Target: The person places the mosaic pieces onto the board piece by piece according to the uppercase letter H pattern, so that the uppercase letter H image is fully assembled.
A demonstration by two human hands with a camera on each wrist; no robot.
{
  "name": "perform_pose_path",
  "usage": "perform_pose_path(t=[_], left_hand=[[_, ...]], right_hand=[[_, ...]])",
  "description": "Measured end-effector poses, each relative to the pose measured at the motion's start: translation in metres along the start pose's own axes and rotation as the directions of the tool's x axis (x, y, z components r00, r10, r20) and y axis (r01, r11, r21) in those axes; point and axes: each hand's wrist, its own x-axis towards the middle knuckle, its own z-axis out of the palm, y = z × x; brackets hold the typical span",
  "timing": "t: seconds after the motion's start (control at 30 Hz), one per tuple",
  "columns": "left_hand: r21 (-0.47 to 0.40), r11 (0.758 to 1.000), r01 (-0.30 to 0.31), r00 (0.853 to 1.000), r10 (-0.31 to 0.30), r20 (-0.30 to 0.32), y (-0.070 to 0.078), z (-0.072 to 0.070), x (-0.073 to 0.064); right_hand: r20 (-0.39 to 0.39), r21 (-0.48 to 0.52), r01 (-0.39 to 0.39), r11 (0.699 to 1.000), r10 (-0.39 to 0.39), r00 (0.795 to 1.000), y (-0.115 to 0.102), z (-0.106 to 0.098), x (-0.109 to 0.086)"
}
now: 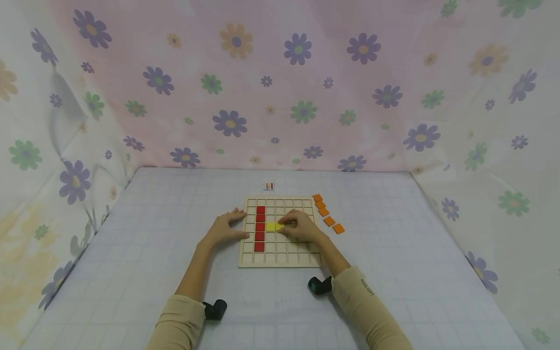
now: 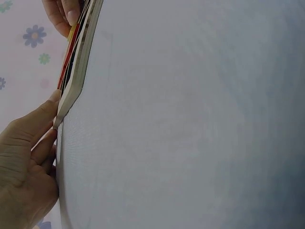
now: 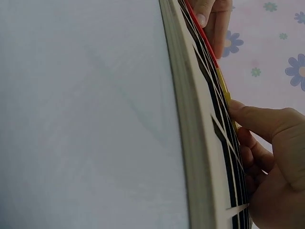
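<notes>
A pale wooden grid board (image 1: pixel 280 266) lies flat on the table in the head view. Several red square tiles (image 1: pixel 260 236) form a vertical column in its second column of cells. To the right of that column's middle sits a yellow tile (image 1: pixel 270 227). My right hand (image 1: pixel 303 227) pinches a second yellow tile (image 1: pixel 278 227) between thumb and fingers, close beside the first, partly covering it. My left hand (image 1: pixel 223 229) rests at the board's left edge, thumb and fingers spread and touching it. In the right wrist view, the right thumb (image 3: pixel 252 114) presses on yellow at the board's surface.
Several orange square tiles (image 1: pixel 329 221) lie in a slanting line along the board's upper right side. A small printed card (image 1: pixel 269 185) lies behind the board. Flowered cloth walls (image 1: pixel 297 87) surround the white table (image 1: pixel 175 194) at the back and sides.
</notes>
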Motion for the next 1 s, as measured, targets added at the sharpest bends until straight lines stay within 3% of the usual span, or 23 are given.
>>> perform_pose_path(t=[0.2,0.33,0.7,0.83,1.0], left_hand=[[0.013,0.999,0.048,0.999,-0.048,0.017,-0.001,0.001,0.003],[0.015,0.999,0.046,0.999,-0.046,0.021,0.001,0.002,0.004],[0.014,1.0,0.024,1.0,-0.024,0.013,-0.001,0.001,0.003],[0.018,1.0,0.024,1.0,-0.024,0.013,0.0,0.0,0.004],[0.022,0.999,0.031,0.999,-0.031,0.019,0.002,-0.001,0.004]], right_hand=[[0.028,0.019,-0.034,0.999,0.034,0.999,0.0,-0.003,0.0],[0.036,0.006,-0.049,0.999,0.048,0.998,0.0,-0.004,-0.001],[-0.047,-0.022,-0.04,0.999,0.039,0.998,0.002,0.0,-0.001],[-0.148,0.028,-0.04,0.999,0.044,0.988,0.008,-0.011,-0.006],[-0.326,0.081,-0.079,0.994,0.101,0.94,0.025,-0.032,-0.012]])
